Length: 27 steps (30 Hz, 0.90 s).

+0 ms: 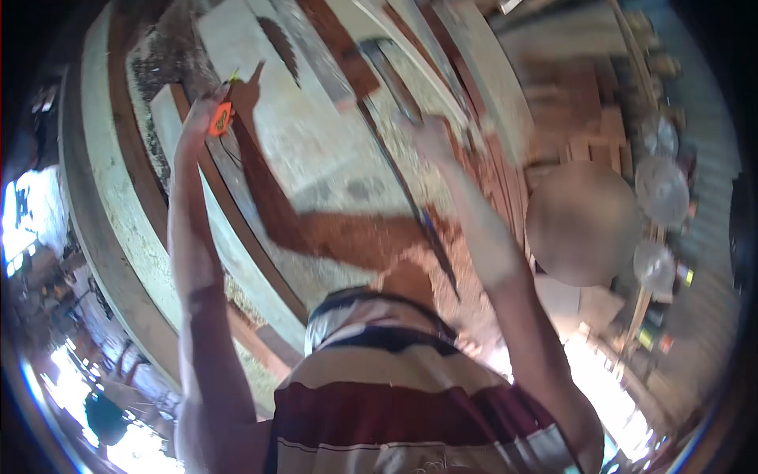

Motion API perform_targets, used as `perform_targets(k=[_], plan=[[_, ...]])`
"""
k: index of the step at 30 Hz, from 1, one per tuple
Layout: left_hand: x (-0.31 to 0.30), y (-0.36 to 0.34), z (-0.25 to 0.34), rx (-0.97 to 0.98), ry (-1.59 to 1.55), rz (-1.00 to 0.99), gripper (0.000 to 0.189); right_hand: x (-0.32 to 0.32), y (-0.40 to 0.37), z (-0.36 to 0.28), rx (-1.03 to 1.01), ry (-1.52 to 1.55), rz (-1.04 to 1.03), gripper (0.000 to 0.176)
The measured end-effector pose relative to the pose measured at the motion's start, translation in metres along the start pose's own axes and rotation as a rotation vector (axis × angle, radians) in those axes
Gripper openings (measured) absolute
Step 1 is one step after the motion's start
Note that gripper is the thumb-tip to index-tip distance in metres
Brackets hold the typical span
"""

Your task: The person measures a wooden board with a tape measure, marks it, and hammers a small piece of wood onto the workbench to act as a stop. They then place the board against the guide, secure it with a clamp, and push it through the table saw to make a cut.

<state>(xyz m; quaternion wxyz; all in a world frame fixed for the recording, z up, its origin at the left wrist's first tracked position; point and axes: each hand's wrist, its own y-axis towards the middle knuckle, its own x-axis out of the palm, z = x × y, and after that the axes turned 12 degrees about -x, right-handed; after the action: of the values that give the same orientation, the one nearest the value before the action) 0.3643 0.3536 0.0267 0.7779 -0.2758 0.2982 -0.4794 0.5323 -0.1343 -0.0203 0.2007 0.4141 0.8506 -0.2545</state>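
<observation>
My left hand [212,110] is closed around a small orange object with dark markings [222,119], possibly a tape measure. A yellow-green bit shows above it. My right hand [426,136] grips the handle of a hammer [393,77], its dark curved head pointing away from me. Between my hands lies a pale, dusty work surface [316,158], with a toothed circular saw blade [279,49] standing out of it at the far side. A long dark strip [399,178] runs across the surface near my right hand. An arm-shaped shadow falls below my left hand.
Long planks [114,189] lie along the left side. Wooden boards [489,71] are stacked at the far right of the surface. Reddish sawdust [466,268] covers the near right part. Blurred clear round containers [662,189] stand farther right, beside corrugated sheeting [711,237].
</observation>
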Motion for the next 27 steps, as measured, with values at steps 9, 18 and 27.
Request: perform_targets(k=[9,18,27], plan=[[0.216,-0.117,-0.188,-0.159,-0.137,-0.083,0.039,-0.042,-0.151,-0.063,0.235,0.308,-0.163,0.058],[0.350,-0.034,-0.103,0.292,0.439,0.199,0.048,0.026,-0.449,-0.008,0.179,-0.123,0.039,0.050],[0.360,-0.027,-0.101,0.226,0.393,0.360,0.048,0.040,-0.441,0.053,0.236,-0.084,-0.168,0.048]])
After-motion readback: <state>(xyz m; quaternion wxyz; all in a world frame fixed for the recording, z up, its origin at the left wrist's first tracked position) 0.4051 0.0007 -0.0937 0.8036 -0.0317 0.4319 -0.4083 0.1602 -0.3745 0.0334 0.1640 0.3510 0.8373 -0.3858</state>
